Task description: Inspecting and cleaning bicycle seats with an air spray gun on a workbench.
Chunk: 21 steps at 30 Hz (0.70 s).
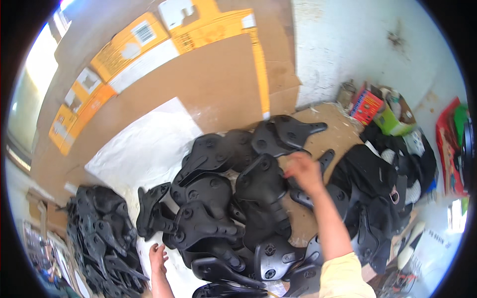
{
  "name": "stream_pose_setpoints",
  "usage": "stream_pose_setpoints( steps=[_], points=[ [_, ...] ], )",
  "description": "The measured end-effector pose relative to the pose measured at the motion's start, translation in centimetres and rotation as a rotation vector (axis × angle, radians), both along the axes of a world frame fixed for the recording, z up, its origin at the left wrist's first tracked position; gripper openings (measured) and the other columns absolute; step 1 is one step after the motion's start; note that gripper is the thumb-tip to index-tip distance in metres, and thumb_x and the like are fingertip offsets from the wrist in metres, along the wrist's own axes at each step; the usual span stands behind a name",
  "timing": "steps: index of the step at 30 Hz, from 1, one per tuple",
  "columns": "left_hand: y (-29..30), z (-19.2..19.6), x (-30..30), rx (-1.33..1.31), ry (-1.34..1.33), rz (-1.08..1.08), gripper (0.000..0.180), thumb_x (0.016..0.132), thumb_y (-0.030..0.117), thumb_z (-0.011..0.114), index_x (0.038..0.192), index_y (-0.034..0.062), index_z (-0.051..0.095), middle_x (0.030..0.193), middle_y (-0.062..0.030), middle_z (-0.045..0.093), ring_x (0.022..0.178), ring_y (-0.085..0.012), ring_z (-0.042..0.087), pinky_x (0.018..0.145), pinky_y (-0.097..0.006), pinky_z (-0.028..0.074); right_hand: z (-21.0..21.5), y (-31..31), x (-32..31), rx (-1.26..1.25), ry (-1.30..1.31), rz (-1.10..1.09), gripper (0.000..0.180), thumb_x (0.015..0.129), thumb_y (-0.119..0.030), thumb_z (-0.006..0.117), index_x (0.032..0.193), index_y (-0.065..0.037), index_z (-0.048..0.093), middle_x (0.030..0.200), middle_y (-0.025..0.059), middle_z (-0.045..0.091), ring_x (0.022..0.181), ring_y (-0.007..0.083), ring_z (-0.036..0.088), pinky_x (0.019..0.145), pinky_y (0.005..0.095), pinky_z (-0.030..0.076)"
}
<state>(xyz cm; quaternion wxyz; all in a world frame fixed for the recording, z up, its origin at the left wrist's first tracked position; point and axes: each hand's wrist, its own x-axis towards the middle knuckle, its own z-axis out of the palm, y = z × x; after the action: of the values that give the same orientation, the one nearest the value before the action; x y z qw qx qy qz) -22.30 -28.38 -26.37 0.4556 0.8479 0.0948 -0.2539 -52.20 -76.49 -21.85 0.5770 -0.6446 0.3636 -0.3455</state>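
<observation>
A heap of black plastic saddle shells (233, 198), the moulded bases of bicycle seats turned underside up, covers the middle of the floor, each with a broad rear, a narrow nose and round bosses on its surface. The right hand (304, 171) reaches out over the far side of the heap, its forearm coming up from the lower edge in a pale yellow sleeve (345, 275). It is blurred, so the fingers can only be read roughly: they seem curled downward and close together at the edge of 1 shell (263, 181), touching it, though I cannot tell whether they actually grip it. The left hand (158, 257) lies low at the near left edge of the heap, fingers spread loosely and holding nothing, just beside the nearest shells and resting on or just above a white sheet (144, 149) that runs under the pile. To the left, well apart from the main heap, a 2nd, tighter stack of the same black shells (102, 233) stands near the picture's rim. Large flattened cardboard boxes (198, 79), brown with orange panels, lean against the wall behind. On the right lie dark bags and cloth (392, 174), a red box (367, 107) and a green carton (392, 121) against the white wall (357, 44).
</observation>
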Motion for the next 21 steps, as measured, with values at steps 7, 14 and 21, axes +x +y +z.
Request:
stream_pose_setpoints(
  steps=[7, 14, 21],
  points=[
    [-1.2, -0.5, 1.2, 0.09, -0.103, 0.22, 0.072, 0.074, 0.029, 0.071, 0.133, 0.0054, 0.037, 0.128, -0.017, 0.044, 0.101, -0.0252, 0.051, 0.076, -0.037, 0.047, -10.6, -22.8, -6.2, -0.406, 0.745, -0.371, 0.064, 0.085, -0.046, 0.057, 0.133, -0.006, 0.044, 0.133, 0.0229, 0.045, 0.123, 0.0382, 0.042, 0.104, 0.0406, 0.032],
    [2.0, -1.2, 3.5, 0.539, -0.785, -0.153, 0.095, 0.057, 0.015, 0.08, 0.137, 0.0065, 0.031, 0.138, -0.0219, 0.033, 0.127, -0.0358, 0.035, 0.105, -0.04, 0.03, -7.2, -15.8, 5.2, -0.664, 1.095, -0.075, 0.063, 0.089, -0.061, 0.036, 0.128, -0.015, 0.051, 0.13, 0.0145, 0.049, 0.122, 0.0355, 0.043, 0.105, 0.0477, 0.027],
    [-6.2, 1.7, 9.4, 0.599, -1.041, -0.692, 0.086, 0.06, 0.004, 0.071, 0.137, 0.0186, 0.035, 0.14, -0.0132, 0.035, 0.127, -0.0401, 0.033, 0.104, -0.046, 0.03, -4.1, -0.9, 7.9, -0.646, 0.657, 0.287, 0.056, 0.088, -0.042, 0.054, 0.131, -0.008, 0.046, 0.123, 0.0227, 0.052, 0.117, 0.037, 0.048, 0.099, 0.0419, 0.036]
  ],
)
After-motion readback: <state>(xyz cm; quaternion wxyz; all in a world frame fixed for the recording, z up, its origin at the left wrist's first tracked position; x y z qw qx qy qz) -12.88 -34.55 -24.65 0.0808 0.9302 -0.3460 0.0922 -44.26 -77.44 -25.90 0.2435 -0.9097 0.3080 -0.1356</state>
